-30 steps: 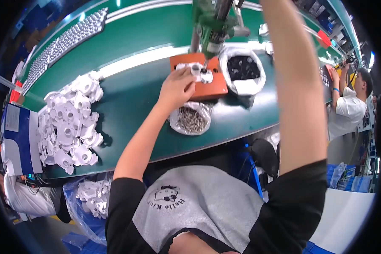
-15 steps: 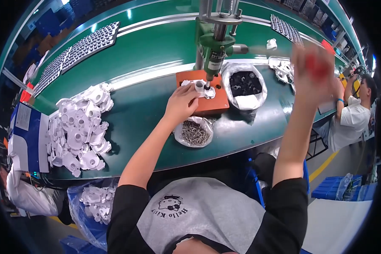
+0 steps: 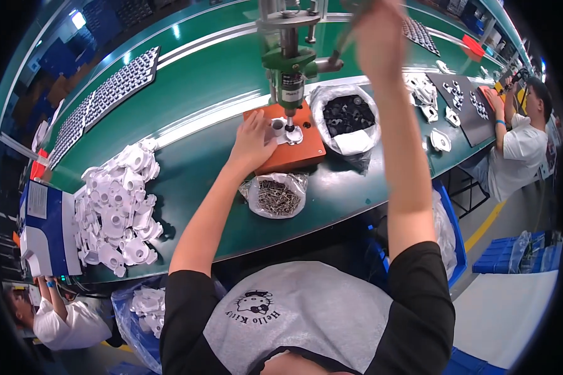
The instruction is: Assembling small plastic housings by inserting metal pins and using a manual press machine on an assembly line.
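Observation:
My left hand (image 3: pixel 254 140) lies with outstretched fingers on the orange fixture block (image 3: pixel 297 161), touching the white plastic part (image 3: pixel 294 135) seated on top. The fingers hide the left side of that part. A green bench press (image 3: pixel 292 87) stands over the block, its spindle tip (image 3: pixel 289 124) down at the white part beside a short round tube. High on the right, my right hand (image 3: pixel 381 50) is closed around the end of the press lever (image 3: pixel 343 45); the hand is blurred and its fingertips are partly hidden.
A bag of small metal screws (image 3: pixel 278 197) sits before the block, a bag of black parts (image 3: pixel 349 117) to its right. White parts (image 3: pixel 116 209) are heaped at left near a blue-white box (image 3: pixel 49 228). Co-workers sit at right (image 3: pixel 522 134) and lower left (image 3: pixel 72 322).
My right hand has swung the lever from the right toward the upper middle. The left hand stays at the white part on the block. The view has shifted slightly.

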`<move>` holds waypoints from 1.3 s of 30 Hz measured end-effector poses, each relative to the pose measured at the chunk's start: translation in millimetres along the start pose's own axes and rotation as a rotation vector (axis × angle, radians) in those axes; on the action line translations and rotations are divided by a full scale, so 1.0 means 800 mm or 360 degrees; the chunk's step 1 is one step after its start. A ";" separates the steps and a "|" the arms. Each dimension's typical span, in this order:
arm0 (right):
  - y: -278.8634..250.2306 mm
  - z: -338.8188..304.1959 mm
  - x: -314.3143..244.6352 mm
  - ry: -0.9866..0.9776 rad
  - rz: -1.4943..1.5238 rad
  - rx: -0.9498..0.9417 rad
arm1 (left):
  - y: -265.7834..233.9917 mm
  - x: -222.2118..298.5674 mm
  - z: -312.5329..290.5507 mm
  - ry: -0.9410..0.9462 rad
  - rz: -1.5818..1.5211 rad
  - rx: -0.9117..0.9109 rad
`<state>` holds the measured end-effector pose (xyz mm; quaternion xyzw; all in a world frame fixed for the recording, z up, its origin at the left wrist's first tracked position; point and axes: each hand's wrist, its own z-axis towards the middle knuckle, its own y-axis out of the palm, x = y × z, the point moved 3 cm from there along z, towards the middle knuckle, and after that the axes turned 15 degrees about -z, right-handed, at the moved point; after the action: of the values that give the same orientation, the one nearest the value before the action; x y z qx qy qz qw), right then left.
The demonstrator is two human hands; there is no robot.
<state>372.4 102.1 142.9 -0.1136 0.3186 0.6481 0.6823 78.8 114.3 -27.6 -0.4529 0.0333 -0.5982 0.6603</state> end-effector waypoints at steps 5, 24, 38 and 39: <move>0.073 0.001 0.078 0.0800 -0.0715 0.0162 | -0.037 0.030 0.033 -0.0375 -0.0248 -0.0429; -0.304 -0.280 -0.022 0.1466 -0.3668 0.0143 | -0.212 -0.165 -0.094 -0.1223 0.1290 -0.0142; -0.127 -0.288 -0.065 0.1087 -0.2434 -0.0094 | -0.226 -0.150 -0.175 -0.0890 0.1364 -0.0024; -0.120 -0.292 -0.063 0.1234 -0.2319 -0.0076 | -0.227 -0.151 -0.179 -0.1154 0.1384 -0.0104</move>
<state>399.5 -84.2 -32.6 -0.5218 0.3641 -0.0354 0.7706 -176.9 155.9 -55.9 -0.5941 0.0064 -0.0760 0.8008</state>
